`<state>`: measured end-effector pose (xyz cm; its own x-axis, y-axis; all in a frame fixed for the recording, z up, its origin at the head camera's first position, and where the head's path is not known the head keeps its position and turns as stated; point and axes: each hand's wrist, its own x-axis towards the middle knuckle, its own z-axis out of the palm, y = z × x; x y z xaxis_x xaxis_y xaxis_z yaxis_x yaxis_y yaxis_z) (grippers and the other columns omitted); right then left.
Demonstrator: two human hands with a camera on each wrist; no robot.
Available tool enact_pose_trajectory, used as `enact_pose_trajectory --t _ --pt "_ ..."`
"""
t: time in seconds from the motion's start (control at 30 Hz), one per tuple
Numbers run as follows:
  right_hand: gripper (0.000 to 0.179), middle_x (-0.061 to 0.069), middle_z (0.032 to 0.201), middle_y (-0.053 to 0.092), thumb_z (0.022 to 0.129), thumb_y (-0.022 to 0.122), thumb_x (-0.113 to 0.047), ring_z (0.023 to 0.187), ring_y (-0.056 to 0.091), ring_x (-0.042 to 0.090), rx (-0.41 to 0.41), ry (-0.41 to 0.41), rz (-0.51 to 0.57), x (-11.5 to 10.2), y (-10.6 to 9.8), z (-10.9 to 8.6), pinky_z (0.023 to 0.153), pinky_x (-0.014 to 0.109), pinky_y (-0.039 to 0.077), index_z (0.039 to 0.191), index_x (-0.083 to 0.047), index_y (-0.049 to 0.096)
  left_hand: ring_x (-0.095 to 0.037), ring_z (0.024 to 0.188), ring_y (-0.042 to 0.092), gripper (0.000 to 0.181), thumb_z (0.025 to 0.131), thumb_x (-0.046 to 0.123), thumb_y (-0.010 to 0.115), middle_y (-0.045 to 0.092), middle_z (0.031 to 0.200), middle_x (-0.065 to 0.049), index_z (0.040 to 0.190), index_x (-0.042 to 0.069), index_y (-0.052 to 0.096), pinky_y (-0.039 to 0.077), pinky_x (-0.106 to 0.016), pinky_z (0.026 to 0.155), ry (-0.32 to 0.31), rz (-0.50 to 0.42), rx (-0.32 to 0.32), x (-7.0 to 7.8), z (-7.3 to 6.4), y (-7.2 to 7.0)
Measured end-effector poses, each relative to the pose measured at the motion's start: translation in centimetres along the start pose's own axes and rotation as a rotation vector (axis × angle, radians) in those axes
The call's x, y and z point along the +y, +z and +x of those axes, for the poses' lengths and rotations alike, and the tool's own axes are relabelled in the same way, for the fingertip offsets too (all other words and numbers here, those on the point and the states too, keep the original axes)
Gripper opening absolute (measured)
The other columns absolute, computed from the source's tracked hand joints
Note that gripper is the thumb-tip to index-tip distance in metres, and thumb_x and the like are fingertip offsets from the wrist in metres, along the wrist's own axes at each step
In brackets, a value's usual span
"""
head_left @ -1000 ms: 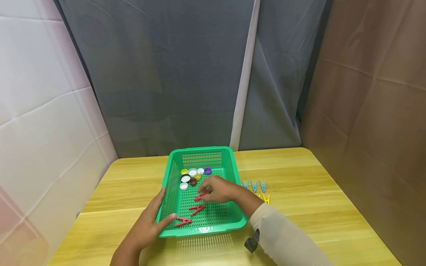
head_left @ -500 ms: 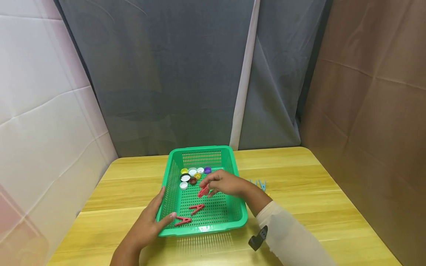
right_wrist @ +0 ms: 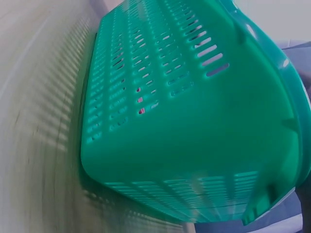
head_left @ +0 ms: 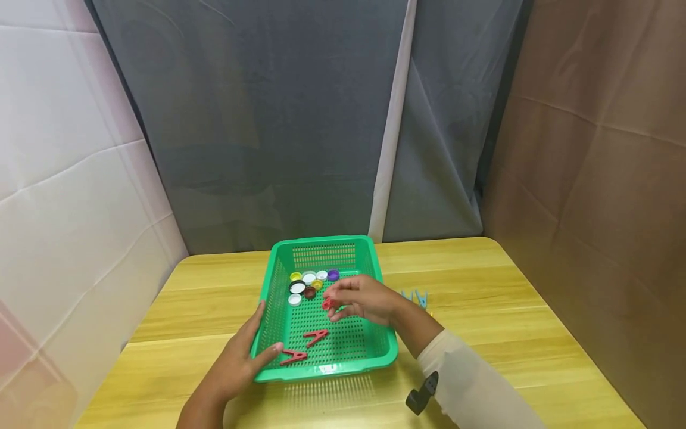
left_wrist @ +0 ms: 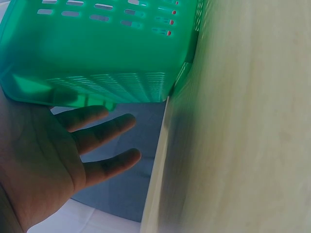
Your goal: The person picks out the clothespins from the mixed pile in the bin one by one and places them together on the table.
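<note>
A green plastic basket (head_left: 328, 370) with perforated walls stands on the table. My left hand (head_left: 236, 363) holds its near left corner, thumb over the rim and fingers along the outside; in the left wrist view several of these fingers stick out straight below the basket wall. My right hand (head_left: 364, 300) is inside the basket, pinching a red clothespin (head_left: 329, 304) partly covered by the fingers. Two more red clothespins, one nearer the middle (head_left: 315, 337) and one by the left thumb (head_left: 293, 357), lie on the basket floor. In the right wrist view the basket wall (right_wrist: 194, 131) hides the right hand.
Several bottle caps, among them a white cap (head_left: 295, 300) and a purple cap (head_left: 333, 274), lie grouped at the basket's far left. Blue clothespins (head_left: 421, 299) lie on the table (head_left: 482, 298) to the right, partly behind the right forearm. Cloth walls surround the table.
My right hand has lifted the red clothespin off the basket floor and shifted slightly right, turning it between the fingers. The left hand stays at the basket corner.
</note>
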<state>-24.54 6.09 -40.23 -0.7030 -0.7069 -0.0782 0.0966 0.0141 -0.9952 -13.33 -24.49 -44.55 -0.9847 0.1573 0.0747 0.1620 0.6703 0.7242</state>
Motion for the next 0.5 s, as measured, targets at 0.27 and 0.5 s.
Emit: enact_pose_trajectory --t 0.27,0.5 --pt "0.034 -0.004 0.083 0.067 0.088 0.09 -0.008 0.07 0.06 0.012 0.096 -0.07 -0.285 0.0 0.3 -0.7 0.069 0.027 0.052 0.114 -0.001 0.068 -0.061 0.162 0.027 0.098 0.106 0.04 0.069 0.023 0.178 -0.032 0.176 0.008 0.009 0.033 -0.081 0.122 0.008 0.004 0.0 0.0 0.1 -0.1" --pt "0.045 0.013 0.107 0.071 0.09 0.083 -0.001 0.083 0.067 0.013 0.055 -0.118 -0.325 0.6 0.0 -1.2 0.076 0.025 0.058 0.131 0.003 0.066 -0.06 0.163 0.024 0.099 0.106 0.043 0.069 0.021 0.179 -0.031 0.177 0.01 0.007 0.031 -0.08 0.123 -0.039 -0.001 -0.031 0.2 0.1 -0.2"
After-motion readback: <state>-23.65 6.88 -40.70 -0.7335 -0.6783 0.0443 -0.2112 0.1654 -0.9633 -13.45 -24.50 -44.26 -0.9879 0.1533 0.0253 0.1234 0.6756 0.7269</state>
